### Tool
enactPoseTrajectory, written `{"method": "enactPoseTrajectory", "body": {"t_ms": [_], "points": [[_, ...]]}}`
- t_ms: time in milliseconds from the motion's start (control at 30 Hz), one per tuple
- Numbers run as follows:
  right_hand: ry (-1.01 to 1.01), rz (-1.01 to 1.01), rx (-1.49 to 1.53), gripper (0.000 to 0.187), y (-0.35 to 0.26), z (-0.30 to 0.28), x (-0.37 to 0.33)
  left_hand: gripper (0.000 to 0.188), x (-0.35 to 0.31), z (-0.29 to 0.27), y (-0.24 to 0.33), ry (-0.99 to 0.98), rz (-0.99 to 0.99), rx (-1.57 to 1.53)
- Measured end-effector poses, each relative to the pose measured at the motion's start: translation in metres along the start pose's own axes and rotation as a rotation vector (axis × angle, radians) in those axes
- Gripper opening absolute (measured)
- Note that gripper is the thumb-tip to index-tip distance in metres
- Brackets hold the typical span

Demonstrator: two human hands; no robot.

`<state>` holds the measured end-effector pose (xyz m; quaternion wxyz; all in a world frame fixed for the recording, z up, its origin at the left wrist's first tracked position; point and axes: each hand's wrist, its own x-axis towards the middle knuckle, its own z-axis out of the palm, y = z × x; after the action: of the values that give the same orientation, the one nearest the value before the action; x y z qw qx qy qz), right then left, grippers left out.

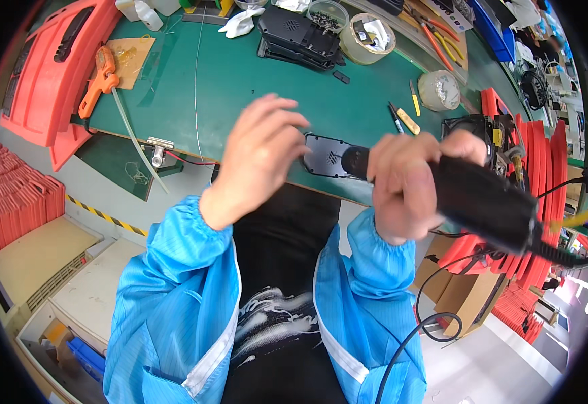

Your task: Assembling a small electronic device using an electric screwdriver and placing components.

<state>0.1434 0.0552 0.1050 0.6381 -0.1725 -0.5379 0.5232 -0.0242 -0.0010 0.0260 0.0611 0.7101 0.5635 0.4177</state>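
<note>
My right hand (408,175) is wrapped round a black corded electric screwdriver (486,198), held aslant with its nose pointing left. The nose end overlaps the right part of a flat black housing panel (321,160), so that part of the panel is hidden. This panel has a small grille pattern and lies at the front edge of the green bench (233,74). My left hand (260,148) hovers beside the panel's left end, fingers loosely bent and somewhat blurred. Nothing shows in it.
Stacked black housings (297,40), a cup of screws (327,15) and a tape roll (368,39) stand at the back. An orange glue gun (102,81) lies left. Pliers (435,40), a marker (396,118) and red racks (539,182) are right. A black cable (408,337) hangs by my right arm.
</note>
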Motion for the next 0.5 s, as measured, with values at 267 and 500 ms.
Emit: {"method": "enactPoseTrajectory", "body": {"t_ms": [267,500], "points": [[-0.002,0.103,-0.063,0.034,0.039,0.001,0.013,0.026,-0.006,-0.018,-0.008,0.019,-0.139,0.136],[-0.040,0.092,-0.102,0.035,0.048,-0.001,0.012,0.048,-0.019,0.000,0.033,-0.217,-0.112,0.047]]}}
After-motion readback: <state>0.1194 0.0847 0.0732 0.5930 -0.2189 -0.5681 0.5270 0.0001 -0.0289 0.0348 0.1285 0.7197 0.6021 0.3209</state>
